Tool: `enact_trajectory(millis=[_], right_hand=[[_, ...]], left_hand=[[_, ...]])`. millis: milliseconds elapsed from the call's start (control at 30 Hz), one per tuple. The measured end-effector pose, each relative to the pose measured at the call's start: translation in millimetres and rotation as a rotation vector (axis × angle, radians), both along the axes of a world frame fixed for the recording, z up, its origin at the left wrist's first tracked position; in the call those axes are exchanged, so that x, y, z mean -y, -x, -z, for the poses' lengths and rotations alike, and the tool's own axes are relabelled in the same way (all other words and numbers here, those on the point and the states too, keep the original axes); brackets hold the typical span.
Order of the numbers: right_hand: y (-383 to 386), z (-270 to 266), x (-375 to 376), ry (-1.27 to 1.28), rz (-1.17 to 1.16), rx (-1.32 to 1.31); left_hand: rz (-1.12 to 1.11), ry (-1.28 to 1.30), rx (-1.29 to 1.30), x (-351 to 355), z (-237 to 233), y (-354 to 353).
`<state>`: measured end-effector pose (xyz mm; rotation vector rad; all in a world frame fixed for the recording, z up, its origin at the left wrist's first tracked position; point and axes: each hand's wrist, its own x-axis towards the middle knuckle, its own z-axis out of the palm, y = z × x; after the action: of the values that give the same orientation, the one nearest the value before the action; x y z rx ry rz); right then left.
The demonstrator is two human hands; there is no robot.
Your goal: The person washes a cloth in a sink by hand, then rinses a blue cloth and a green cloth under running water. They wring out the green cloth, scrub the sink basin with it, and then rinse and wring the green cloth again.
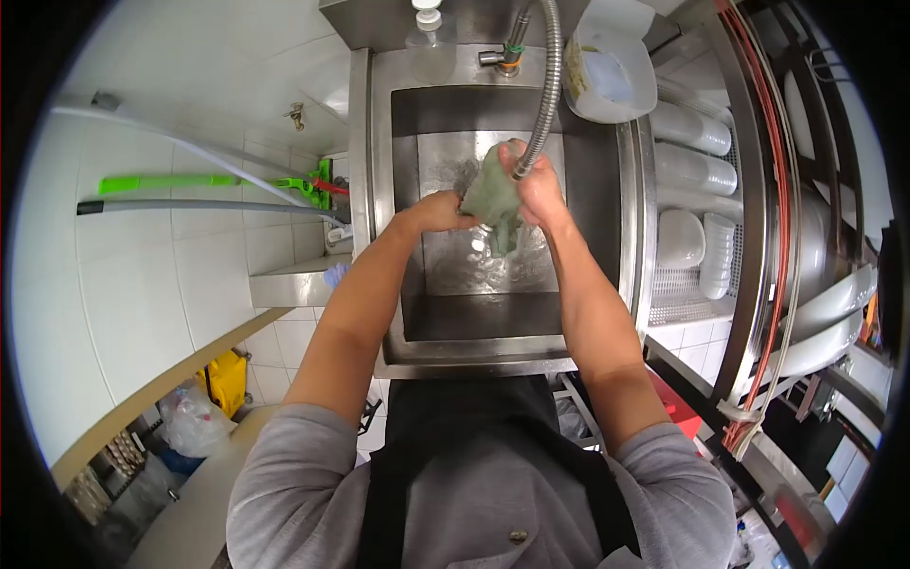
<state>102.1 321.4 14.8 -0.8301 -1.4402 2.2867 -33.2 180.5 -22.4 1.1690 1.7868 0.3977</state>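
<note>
One green cloth [495, 201], wet-looking, bunched, hanging between the two hands over the sink [512, 357]. Count: 1 cloth, 2 hands, 1 sink.

Right hand [538, 190]: clamped on the cloth's upper right part, fingers curled. Cloth lies to the left of this hand, its lower end hanging free below the fingers.

Left hand [442, 211]: at the cloth's left edge, fingertips touching it. Cloth lies just right of this hand. Can't tell if the fingers are pinched shut on it; the contact is partly hidden.

Hose [552, 81]: 1, flexible metal, comes down from above and ends at the right hand, touching it. Can't tell if it's gripped too. Water and wet shine on the sink floor below both hands.

Faucet valve [498, 59]: 1, beyond the hands on the back ledge. Pump bottle [431, 45]: 1, clear, white top, upright, left of the valve, beyond the left hand. White container [611, 81]: 1, open, beyond and right of the right hand, something pale blue inside.

Rack [675, 282]: 1, right of the right hand, outside the sink. Holds 4 visible groups of white dishes [697, 169]; pieces per group too tight to count.
</note>
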Motion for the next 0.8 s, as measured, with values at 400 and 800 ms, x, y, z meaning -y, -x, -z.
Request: enact_trajectory(millis=[400, 800], right_hand=[[-36.0, -16.2, -29.7, -0.96, -0.919, 0.619], [23.3, 12.7, 38.3, -0.432, 0.412, 0.438]], left_hand=[[-1.039, -0.597, 1.412, -17.5, -18.2, -26.6], [-1.284, -0.051, 0.963, -55.9, 57.3, -53.5]])
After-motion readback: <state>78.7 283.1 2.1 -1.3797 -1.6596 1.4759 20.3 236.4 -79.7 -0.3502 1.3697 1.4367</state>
